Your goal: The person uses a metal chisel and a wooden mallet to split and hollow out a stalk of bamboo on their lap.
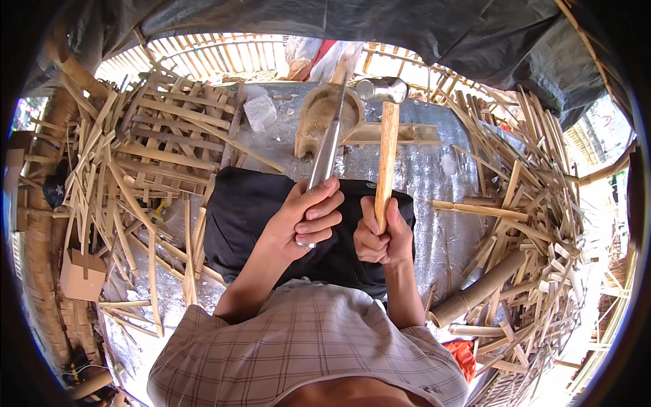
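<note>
My left hand (310, 216) is closed around the silver metal handle of a long, thin-bladed tool (327, 152). Its dark narrow blade points up and away; whether it is a knife or a chisel I cannot tell. In my right hand (384, 234) is a hammer (387, 152), gripped low on its pale wooden handle, with the steel head upright at the top. The tool and the hammer are apart. Beyond them lies a rounded, hollowed brown piece (312, 112), partly hidden by the blade, beside a trough-like length of split bamboo (400, 133). Black cloth (237, 224) covers my lap.
Bamboo strips lie heaped at the left (112, 156) and right (536, 224), near a thick bamboo pole (478, 288). A whitish block (260, 112) sits on the grey sheet (427, 176). At the far left is a cardboard box (83, 275); a black tarp (380, 27) hangs overhead.
</note>
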{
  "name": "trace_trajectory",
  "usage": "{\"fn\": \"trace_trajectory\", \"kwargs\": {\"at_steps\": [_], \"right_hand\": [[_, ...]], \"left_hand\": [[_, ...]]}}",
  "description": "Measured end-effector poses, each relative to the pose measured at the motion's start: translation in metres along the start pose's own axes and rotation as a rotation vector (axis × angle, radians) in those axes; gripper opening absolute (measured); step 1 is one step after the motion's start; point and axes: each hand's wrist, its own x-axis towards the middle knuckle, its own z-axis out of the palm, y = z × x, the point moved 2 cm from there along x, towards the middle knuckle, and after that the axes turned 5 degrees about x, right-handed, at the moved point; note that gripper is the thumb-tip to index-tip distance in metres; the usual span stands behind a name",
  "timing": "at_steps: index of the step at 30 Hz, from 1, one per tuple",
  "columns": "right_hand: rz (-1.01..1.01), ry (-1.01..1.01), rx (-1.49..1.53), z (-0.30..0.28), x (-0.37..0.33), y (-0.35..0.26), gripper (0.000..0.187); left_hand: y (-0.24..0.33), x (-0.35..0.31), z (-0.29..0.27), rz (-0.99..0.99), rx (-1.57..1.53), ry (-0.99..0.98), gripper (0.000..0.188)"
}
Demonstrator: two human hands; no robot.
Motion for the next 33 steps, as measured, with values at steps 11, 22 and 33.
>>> {"fn": "trace_trajectory", "kwargs": {"at_steps": [11,22,33], "right_hand": [[0.196,-0.237,0.246,0.007,0.038,0.035,0.057],[0.049,-0.437,0.180,0.000,0.056,0.045,0.032],[-0.144,0.158,-0.131,-0.133,-0.019,0.023,0.036]], "left_hand": [[0.041,-0.018,-0.011,0.092,-0.087,-0.038,0.020],[0.059,-0.019,-0.019,-0.024,-0.071,-0.067,0.022],[0.085,-0.002,-0.037,-0.025,-0.225,-0.121,0.015]]}}
